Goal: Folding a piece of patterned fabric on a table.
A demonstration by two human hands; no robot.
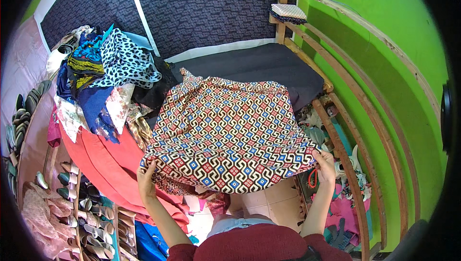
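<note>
A large patterned cloth (pixel 225 121) in red, black, cream and blue is stretched out in front of me. My left hand (pixel 146 177) pinches its near left corner, and my right hand (pixel 325 165) grips the near right corner. Between the hands the near edge sags in a curve, with a further fold of the same fabric showing under it on the left. The cloth's far part lies over a dark-covered surface (pixel 269 64), where its far left corner is bunched up.
On the left, a heap of mixed fabrics (pixel 129 59) sits above a draped coral cloth (pixel 105 157). Racks of shoes (pixel 96 232) stand at lower left. Wooden rails (pixel 370 88) run along the green wall at right, holding folded cloths (pixel 288 11). More fabrics (pixel 345 208) lie beneath.
</note>
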